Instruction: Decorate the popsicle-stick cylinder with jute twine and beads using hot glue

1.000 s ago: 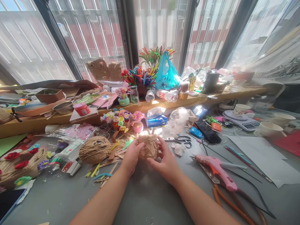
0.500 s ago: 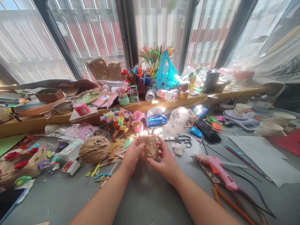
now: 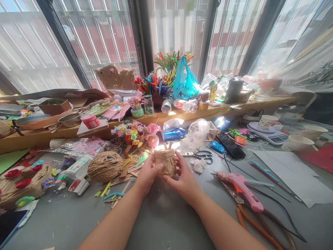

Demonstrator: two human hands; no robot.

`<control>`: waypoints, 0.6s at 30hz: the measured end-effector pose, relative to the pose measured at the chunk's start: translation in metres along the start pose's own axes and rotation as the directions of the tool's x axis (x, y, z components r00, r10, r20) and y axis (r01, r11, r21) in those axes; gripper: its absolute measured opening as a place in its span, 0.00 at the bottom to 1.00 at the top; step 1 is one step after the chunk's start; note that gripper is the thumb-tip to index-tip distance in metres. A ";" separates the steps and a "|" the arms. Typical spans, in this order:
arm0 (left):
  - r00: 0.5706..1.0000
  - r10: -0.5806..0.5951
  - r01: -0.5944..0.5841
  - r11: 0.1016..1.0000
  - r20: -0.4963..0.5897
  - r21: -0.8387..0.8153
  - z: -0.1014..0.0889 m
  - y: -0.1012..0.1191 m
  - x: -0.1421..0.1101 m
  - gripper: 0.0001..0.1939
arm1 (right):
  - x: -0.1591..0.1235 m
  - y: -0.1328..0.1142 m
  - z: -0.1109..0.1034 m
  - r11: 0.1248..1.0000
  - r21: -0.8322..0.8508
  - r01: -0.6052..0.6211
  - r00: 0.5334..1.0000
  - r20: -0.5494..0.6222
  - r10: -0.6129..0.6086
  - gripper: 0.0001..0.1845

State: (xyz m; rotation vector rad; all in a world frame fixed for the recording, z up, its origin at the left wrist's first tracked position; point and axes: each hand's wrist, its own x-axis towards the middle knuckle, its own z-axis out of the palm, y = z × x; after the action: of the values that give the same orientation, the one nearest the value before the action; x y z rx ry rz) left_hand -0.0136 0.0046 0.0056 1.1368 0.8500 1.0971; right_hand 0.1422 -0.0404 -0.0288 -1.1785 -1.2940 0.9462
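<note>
Between my two hands is a small round pot wrapped in brown twine [image 3: 166,160], with flat tan pieces on its side. My left hand [image 3: 146,173] grips its left side, the thumb lying across the front. On the other side my right hand [image 3: 185,177] curls round it, thumb at the lower front edge. The fingers behind the pot are partly hidden. A ball of jute twine [image 3: 105,166] lies left of my left hand, beside thin wooden strips [image 3: 125,187]. Scissors [image 3: 201,155] with black handles rest just beyond my right hand.
A pink glue gun [image 3: 244,189] with its cord lies to the right, near orange-handled pliers [image 3: 257,222]. White paper [image 3: 291,173] and a kitchen scale [image 3: 273,133] are further right. Yarn flowers [image 3: 134,132] and a tissue pack [image 3: 173,133] stand behind the pot. At left is a twine basket [image 3: 28,184].
My left thumb has slid slightly right and down over the front of the pot. The pot has tilted or turned a little; both hands still hold it.
</note>
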 end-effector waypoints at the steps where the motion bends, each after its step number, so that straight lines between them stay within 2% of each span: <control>1: 1.000 -0.002 0.002 1.000 0.001 0.004 0.000 0.000 0.000 0.31 | 0.000 -0.001 0.000 1.000 0.003 0.001 1.000 0.006 -0.001 0.52; 10: 0.999 -0.020 0.017 0.998 0.042 0.066 -0.007 -0.006 0.002 0.33 | 0.004 0.003 -0.003 1.000 0.019 0.007 1.000 0.030 -0.008 0.54; 18: 0.997 -0.019 0.012 0.995 0.079 0.097 -0.008 -0.004 0.001 0.36 | 0.003 0.007 -0.001 1.000 0.012 0.001 1.000 0.001 -0.001 0.53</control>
State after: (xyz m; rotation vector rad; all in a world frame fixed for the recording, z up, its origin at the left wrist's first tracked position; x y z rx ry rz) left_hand -0.0199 0.0074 0.0002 1.2446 0.8551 0.9996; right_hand 0.1444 -0.0358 -0.0351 -1.1676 -1.2879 0.9528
